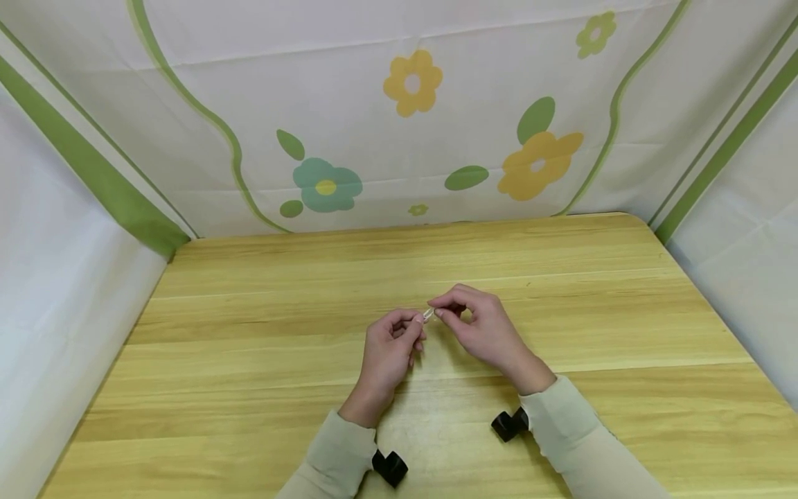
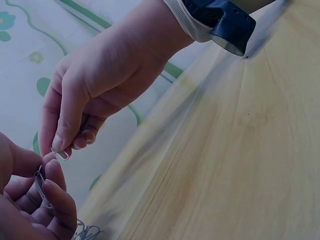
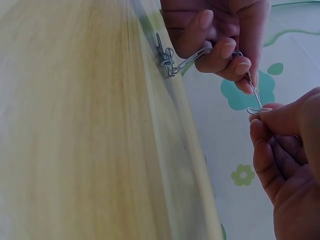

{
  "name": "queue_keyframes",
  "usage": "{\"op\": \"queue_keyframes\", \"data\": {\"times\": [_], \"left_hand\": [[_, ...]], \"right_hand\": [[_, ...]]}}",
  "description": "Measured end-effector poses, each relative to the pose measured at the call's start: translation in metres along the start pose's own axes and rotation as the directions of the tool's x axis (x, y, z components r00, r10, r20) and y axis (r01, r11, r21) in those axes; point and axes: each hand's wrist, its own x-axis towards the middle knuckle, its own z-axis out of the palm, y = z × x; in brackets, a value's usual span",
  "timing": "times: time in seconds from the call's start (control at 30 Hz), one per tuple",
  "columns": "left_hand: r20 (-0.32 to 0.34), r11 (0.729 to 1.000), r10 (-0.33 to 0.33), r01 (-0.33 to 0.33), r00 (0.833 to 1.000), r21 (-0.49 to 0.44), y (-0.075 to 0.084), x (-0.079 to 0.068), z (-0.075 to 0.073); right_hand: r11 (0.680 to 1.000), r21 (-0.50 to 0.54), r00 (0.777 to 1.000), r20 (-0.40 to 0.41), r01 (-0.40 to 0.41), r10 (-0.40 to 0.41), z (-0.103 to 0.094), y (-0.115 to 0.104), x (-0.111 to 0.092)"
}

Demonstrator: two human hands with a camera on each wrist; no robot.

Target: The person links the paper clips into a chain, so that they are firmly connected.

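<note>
In the head view my left hand (image 1: 385, 353) and right hand (image 1: 485, 329) meet above the middle of the table, fingertips close together. Between them is a small bright wire piece (image 1: 428, 315). The wrist views show it as paper clips. My right thumb and forefinger pinch a single paper clip (image 3: 253, 111). A paper clip chain (image 3: 190, 61) runs through my left hand, whose thumb and forefinger grip its end clip (image 3: 254, 94). The chain's other end lies in a small tangled bunch (image 2: 86, 232) on the table. Whether the two clips are linked I cannot tell.
The wooden table (image 1: 249, 388) spreads around both hands. White cloth (image 1: 349, 90) with flowers and green lines hangs behind it, and more cloth on both sides. A black wrist camera (image 1: 391, 469) sits at the left cuff, another black camera (image 1: 508, 424) at the right.
</note>
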Motion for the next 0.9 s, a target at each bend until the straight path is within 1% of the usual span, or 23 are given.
{"op": "queue_keyframes", "data": {"times": [0.2,0.27,0.33,0.47,0.53,0.63,0.7,0.8,0.83,0.9], "left_hand": [[-0.006,1.000,0.000,0.000,1.000,-0.005,0.000,-0.001,0.000],[-0.006,1.000,-0.001,0.001,1.000,-0.007,0.000,-0.001,0.000],[-0.002,1.000,-0.002,0.002,1.000,-0.010,0.001,-0.001,0.000],[0.028,1.000,0.000,0.000,1.000,0.000,0.006,-0.002,0.000],[0.059,1.000,0.010,-0.011,0.998,0.027,0.010,-0.003,0.000],[0.114,0.994,0.021,-0.032,0.993,0.101,0.016,-0.004,-0.002],[0.150,0.987,0.021,-0.044,0.989,0.154,0.019,-0.004,-0.003],[0.201,0.974,0.021,-0.065,0.979,0.218,0.021,-0.003,-0.004],[0.214,0.968,0.027,-0.079,0.977,0.237,0.021,-0.003,-0.004],[0.241,0.950,0.058,-0.127,0.969,0.286,0.022,-0.001,-0.004]], "right_hand": [[1.000,-0.007,0.999,0.026,0.030,-0.029,0.000,0.000,-0.001],[1.000,-0.010,0.999,0.039,0.027,-0.026,-0.001,0.000,-0.001],[1.000,-0.006,0.998,0.056,0.001,-0.001,-0.004,0.000,-0.001],[0.996,0.028,0.991,0.107,-0.084,0.080,-0.015,-0.001,0.000],[0.993,0.042,0.986,0.128,-0.111,0.105,-0.023,-0.001,0.001],[0.988,0.073,0.979,0.163,-0.136,0.123,-0.035,-0.003,0.003],[0.987,0.074,0.974,0.189,-0.142,0.126,-0.040,-0.005,0.004],[0.993,0.024,0.973,0.205,-0.114,0.107,-0.043,-0.009,0.005],[0.995,0.000,0.973,0.206,-0.103,0.101,-0.044,-0.011,0.006],[0.995,-0.043,0.975,0.200,-0.088,0.095,-0.044,-0.013,0.007]]}}
